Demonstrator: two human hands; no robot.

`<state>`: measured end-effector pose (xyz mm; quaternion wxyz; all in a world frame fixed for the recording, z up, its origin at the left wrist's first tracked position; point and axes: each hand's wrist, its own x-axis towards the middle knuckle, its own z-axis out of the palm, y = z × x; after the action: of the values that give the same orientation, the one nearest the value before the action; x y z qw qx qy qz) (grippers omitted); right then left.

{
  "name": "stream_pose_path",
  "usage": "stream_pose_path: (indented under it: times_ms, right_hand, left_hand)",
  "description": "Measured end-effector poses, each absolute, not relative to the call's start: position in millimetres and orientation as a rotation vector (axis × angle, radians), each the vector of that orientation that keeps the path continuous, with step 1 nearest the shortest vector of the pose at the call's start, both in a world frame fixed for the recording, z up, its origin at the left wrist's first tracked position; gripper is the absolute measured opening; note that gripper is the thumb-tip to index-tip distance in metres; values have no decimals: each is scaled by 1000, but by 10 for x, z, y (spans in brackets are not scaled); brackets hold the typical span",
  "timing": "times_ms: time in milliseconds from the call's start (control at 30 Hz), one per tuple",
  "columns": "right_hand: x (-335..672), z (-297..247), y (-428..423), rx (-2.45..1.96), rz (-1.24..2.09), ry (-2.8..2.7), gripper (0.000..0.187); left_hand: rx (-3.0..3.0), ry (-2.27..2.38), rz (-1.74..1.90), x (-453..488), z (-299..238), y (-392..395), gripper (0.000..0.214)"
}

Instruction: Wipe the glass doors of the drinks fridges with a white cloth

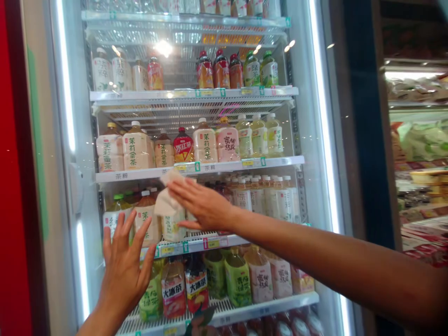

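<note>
A drinks cooler with a glass door (175, 65) stands in front of me, lamps reflecting in the pane. My right hand (205, 203) reaches in from the right and lies over a pale cloth or paper wipe (166, 201), which appears pressed to the glass. Loose folds of the wipe stick out past the fingertips. Lower left, my left hand (128, 256) is raised with its fingers spread and holds nothing; whether it touches the glass I cannot tell. Behind the hands, bottled teas (143, 214) are partly hidden.
Several shelves (112, 176) inside the cooler carry rows of bottled drinks with price tags along their edges. Bright light strips (324, 112) run down both sides. On the left is a red panel (12, 186). To the right, another display holds packaged goods (425, 135).
</note>
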<state>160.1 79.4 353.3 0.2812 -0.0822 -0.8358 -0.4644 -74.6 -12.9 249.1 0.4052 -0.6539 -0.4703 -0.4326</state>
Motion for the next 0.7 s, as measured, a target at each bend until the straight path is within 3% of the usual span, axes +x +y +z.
stream_pose_path:
  times_ms: [133,300,467,700]
  right_hand:
    - [1512,3647,785,-416,-1104,-2067,82]
    - [1391,3148,705,38,-1271,-2445,79]
    - [1509,3494,745,-328,-1060,-2202,75]
    - [1550,3529,809,-203,-999,-2313,52]
  left_hand:
    - [-1649,-1224,-1113,-789,2499,-182,66]
    - [-1658,-1194,-1121,-777,2502,-211,69]
    - [-1651,-1127,-1157,-687,2582,-244,73]
    - [-1817,-857,-1231,-140,2907,275,73]
